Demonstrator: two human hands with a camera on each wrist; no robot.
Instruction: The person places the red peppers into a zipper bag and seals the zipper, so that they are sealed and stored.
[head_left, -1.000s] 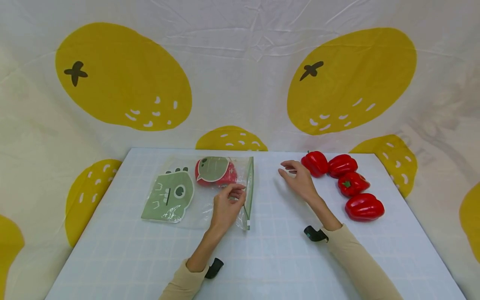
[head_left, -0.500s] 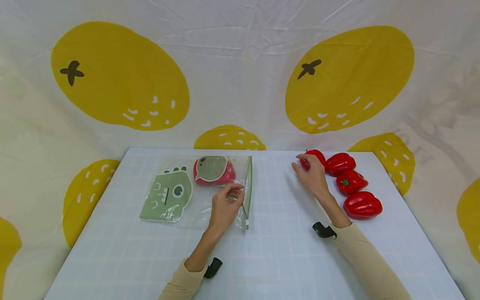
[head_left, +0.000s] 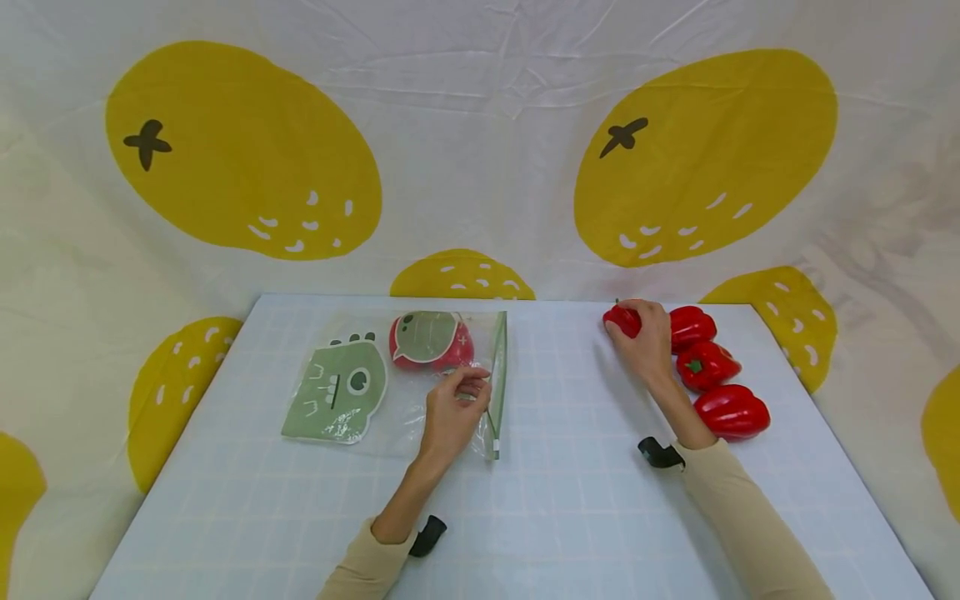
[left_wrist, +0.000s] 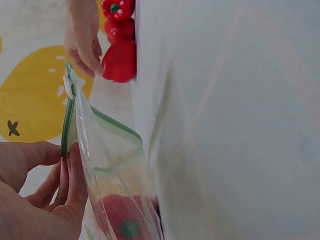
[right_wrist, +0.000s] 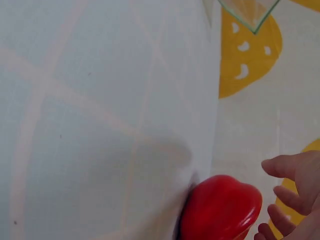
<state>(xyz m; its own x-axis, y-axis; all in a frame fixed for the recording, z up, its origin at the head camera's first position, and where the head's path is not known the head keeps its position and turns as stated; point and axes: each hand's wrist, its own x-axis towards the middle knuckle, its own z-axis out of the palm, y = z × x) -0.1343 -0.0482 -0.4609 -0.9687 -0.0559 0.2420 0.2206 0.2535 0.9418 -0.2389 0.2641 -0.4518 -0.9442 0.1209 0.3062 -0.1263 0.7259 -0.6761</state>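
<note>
My left hand [head_left: 453,412] pinches the green-edged opening of a clear zip bag [head_left: 408,412] printed with a green cartoon face. In the left wrist view the thumb and fingers grip the bag's edge [left_wrist: 67,130], and its mouth stands parted. One red bell pepper [head_left: 450,354] lies inside the bag, partly behind a printed patch. On the right, my right hand [head_left: 647,342] is over the backmost loose bell pepper [head_left: 619,321], covering part of it. In the right wrist view its fingers [right_wrist: 285,167] are spread just above that pepper [right_wrist: 220,207].
Three more red bell peppers lie in a row on the right: one at the back [head_left: 692,327], one with a green stem [head_left: 707,367] and one in front [head_left: 733,412]. The pale checked table [head_left: 555,517] ends at a hanging cloth with yellow fruit prints [head_left: 705,158].
My right hand has moved right and come over the backmost loose bell pepper. The left hand stays in place, pinching the bag's edge.
</note>
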